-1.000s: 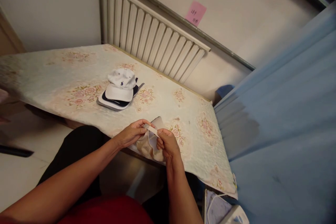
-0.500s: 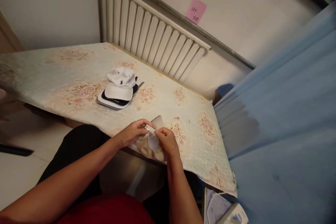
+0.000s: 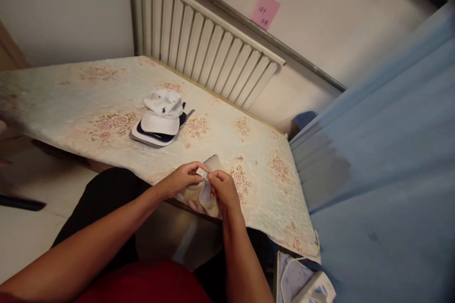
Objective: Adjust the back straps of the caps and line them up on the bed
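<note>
A beige cap (image 3: 199,194) lies at the near edge of the table with the floral cloth (image 3: 106,99). My left hand (image 3: 179,180) pinches the metal buckle end of the cap's back strap. My right hand (image 3: 222,189) pinches the loose strap end right beside it, so the fingertips of both hands nearly touch. Both hands are closed on the strap. Most of the cap is hidden under my hands.
A stack of caps (image 3: 159,118), white on top with dark ones below, rests mid-table. A white radiator (image 3: 202,47) stands behind the table, a pink note (image 3: 265,10) is on the wall, a blue curtain (image 3: 384,151) hangs at right. An iron (image 3: 316,289) sits on the floor.
My right hand has moved left along the strap toward the buckle, so the stretch of strap between my hands has shortened to almost nothing. The view shifted slightly.
</note>
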{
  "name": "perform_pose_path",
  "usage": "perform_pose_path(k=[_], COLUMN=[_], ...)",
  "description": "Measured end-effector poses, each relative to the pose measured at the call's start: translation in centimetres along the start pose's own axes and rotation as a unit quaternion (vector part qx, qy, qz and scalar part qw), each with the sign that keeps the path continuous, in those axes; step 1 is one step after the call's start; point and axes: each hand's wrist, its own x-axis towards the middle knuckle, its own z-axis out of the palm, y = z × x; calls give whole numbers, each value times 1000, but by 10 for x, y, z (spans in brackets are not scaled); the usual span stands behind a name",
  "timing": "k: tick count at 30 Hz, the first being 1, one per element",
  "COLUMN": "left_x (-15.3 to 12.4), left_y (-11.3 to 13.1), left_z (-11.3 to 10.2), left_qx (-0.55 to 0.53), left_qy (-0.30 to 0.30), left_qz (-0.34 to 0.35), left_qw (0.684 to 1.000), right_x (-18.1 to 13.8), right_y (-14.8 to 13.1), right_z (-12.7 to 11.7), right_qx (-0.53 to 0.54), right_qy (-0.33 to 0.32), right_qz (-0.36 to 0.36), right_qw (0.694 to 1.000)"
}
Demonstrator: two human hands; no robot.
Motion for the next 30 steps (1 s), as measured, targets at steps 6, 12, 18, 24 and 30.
perform_pose_path(k=[6,12,18,24,30], left_x=[5,11,22,29,26], left_y=[13,29,40,43,46], left_z=[-5,-13,-23,-31,-31], left_qx=[198,297,274,201,139], left_qy=[-22,-77,-166,-215,-199], left_qz=[38,17,-29,-65,-48], left_qw=[979,952,947,953,969], right_x=[-2,-4,-15,-26,-25], right_y=[-1,-4,-1,6,6], right_z=[-4,-11,-33,-53,-55], right_qx=[0,-1,-6,-14,-30], right_qy=[-3,-47,-126,-139,-103], right_qz=[7,-3,6,15,29], right_qw=[1000,999,992,990,994])
